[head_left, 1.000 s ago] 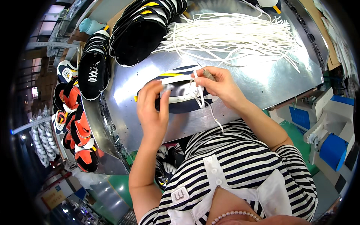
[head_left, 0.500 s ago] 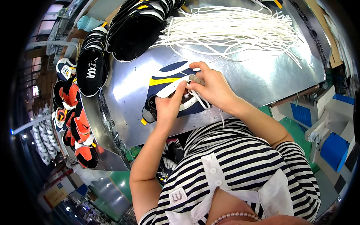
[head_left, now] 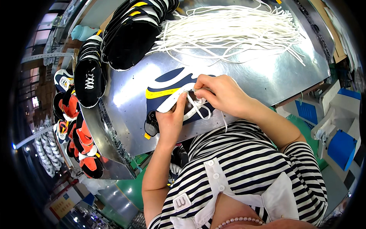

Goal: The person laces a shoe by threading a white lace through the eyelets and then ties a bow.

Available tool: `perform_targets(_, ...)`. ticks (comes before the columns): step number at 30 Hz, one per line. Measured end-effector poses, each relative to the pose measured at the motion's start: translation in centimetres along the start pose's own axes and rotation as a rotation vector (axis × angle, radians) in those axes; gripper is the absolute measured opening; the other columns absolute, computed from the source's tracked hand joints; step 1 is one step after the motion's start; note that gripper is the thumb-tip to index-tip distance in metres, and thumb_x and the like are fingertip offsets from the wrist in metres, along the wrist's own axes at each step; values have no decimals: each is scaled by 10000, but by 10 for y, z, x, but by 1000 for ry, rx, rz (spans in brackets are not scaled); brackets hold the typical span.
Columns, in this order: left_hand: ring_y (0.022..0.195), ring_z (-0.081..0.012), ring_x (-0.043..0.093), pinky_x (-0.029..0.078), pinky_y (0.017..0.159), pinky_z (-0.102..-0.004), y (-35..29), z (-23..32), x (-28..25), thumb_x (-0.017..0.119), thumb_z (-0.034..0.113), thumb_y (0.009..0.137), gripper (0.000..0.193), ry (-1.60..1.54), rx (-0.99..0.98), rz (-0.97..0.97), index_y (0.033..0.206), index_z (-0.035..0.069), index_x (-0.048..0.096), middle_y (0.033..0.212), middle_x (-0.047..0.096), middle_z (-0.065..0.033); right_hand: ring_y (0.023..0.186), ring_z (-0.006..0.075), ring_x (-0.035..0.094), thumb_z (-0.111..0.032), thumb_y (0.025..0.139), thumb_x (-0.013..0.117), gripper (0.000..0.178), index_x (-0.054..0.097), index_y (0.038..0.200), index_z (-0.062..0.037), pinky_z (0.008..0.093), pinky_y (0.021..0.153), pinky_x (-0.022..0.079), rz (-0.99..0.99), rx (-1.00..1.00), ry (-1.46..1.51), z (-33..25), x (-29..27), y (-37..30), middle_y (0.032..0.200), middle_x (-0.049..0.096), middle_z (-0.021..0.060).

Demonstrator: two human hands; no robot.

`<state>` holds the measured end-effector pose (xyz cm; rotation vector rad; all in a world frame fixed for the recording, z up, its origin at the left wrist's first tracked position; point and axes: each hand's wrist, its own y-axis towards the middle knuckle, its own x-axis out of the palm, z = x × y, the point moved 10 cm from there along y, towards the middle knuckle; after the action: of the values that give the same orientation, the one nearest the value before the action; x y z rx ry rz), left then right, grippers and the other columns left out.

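Observation:
A navy, white and yellow shoe upper [head_left: 154,102] lies on the metal table in front of me, its heel toward the lower left. My left hand [head_left: 170,121] grips its white eyelet strip [head_left: 169,101], thumb pressed near the eyelets. At the same edge my right hand [head_left: 223,93] is closed in a pinch on a thin tool whose slim tip meets the strip; most of it is hidden by the fingers. A white shoelace [head_left: 199,111] loops below the right hand, and one end hangs over the table's near edge.
Many loose white laces [head_left: 228,34] are spread across the back of the table [head_left: 259,82]. Stacked dark uppers [head_left: 127,42] stand at the back left, with a laced black one [head_left: 89,82] beside them. Orange and black shoe uppers [head_left: 84,139] line the left side.
The tan-wrapped piece seen earlier at my right fingers is now hidden, and those fingers have closed nearer the eyelet strip. The whole view has shifted slightly, the shoe upper appearing a little lower.

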<state>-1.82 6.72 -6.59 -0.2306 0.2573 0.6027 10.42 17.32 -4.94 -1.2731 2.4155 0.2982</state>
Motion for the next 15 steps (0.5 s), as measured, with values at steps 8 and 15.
perform_targets(8, 639, -68, 517, 404, 567, -217, -13, 15, 2, 553, 71, 990, 122, 202, 239, -85, 1006, -22, 631, 849, 618, -13, 677, 358, 668, -122, 826, 625, 194, 550, 941, 15, 446, 585, 517, -44, -223, -389, -29, 36, 17, 735, 663, 172)
perform_targets(15, 623, -98, 568, 450, 585, -246, -12, -5, -2, 567, 100, 978, 136, 39, -45, -150, 987, -23, 623, 845, 670, -57, 702, 347, 681, -164, 855, 608, 194, 571, 936, 8, 439, 604, 526, -207, -151, -419, -25, 50, 29, 763, 678, 183)
